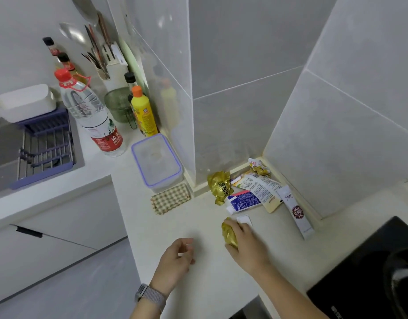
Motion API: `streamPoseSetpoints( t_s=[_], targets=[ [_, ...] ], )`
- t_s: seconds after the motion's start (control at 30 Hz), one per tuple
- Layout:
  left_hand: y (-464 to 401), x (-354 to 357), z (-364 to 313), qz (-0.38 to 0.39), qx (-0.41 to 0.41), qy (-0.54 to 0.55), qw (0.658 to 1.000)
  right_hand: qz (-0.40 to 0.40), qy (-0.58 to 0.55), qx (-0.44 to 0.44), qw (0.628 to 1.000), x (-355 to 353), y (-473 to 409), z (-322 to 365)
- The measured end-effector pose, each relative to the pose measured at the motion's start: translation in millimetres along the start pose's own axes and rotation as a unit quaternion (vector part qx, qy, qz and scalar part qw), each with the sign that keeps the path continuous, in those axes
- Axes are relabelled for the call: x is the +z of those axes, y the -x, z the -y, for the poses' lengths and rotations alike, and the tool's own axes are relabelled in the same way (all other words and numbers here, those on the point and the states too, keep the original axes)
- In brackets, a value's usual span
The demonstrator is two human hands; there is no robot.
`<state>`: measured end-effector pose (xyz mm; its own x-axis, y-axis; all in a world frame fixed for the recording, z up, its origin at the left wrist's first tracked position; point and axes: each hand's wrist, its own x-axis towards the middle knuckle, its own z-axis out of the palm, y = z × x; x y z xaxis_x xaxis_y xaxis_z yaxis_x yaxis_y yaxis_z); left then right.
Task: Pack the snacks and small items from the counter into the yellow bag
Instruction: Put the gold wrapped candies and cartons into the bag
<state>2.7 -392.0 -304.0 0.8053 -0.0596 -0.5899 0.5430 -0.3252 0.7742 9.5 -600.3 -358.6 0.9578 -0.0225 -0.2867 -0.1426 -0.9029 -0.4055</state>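
Observation:
My right hand (246, 247) grips a crumpled gold-yellow wrapper or bag (229, 236) on the white counter (198, 284). A small white flat packet (244, 220) lies just beyond its fingers. My left hand (175, 261) hovers over the counter with loosely curled fingers and holds nothing. In the corner lie a gold foil snack (220, 186), a blue and white packet (243, 202), a cream printed sachet (264, 189), a long white stick sachet (296, 211) and a crumpled yellow-red wrapper (259, 168).
A clear lidded box (155, 161) and a checked cloth (170, 199) sit left of the snacks. Bottles (144, 112), a big water bottle (92, 113) and a utensil holder stand behind. A sink rack (44, 150) is at left, a black hob (370, 272) at right.

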Motion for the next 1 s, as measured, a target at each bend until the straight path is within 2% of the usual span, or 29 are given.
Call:
streamPoseSetpoints(
  t_s=[0.13, 0.23, 0.33, 0.43, 0.5, 0.57, 0.73, 0.87, 1.0],
  targets=[
    [-6, 6, -5, 0.012, 0.0, -0.005, 1.0, 0.027, -0.134, 0.034, 0.99, -3, 4, -4],
    [-14, 11, -10, 0.021, 0.002, -0.008, 1.0, 0.012, -0.308, 0.06, 0.949, -18, 11, -7],
    [-21, 14, -14, 0.031, 0.002, -0.012, 0.999, 0.038, -0.479, 0.144, 0.865, -31, 23, -5],
    [-28, 19, -19, 0.039, 0.007, -0.027, 0.999, -0.005, -0.648, 0.212, 0.731, -38, 35, -3],
    [-35, 24, -24, 0.047, 0.007, -0.039, 0.998, -0.027, -0.717, 0.242, 0.653, -42, 41, -4],
    [-45, 29, -30, 0.046, 0.006, -0.056, 0.997, -0.03, -0.747, 0.252, 0.615, -45, 46, -8],
    [-83, 45, -47, -0.017, 0.019, -0.106, 0.994, -0.022, -0.747, 0.254, 0.614, -50, 52, -13],
    [-105, 58, -73, 0.002, -0.016, -0.057, 0.998, -0.032, -0.76, 0.244, 0.602, -58, 54, -13],
    [-124, 70, -85, 0.018, -0.008, -0.076, 0.997, -0.025, -0.77, 0.236, 0.593, -66, 58, -12]
  ],
)
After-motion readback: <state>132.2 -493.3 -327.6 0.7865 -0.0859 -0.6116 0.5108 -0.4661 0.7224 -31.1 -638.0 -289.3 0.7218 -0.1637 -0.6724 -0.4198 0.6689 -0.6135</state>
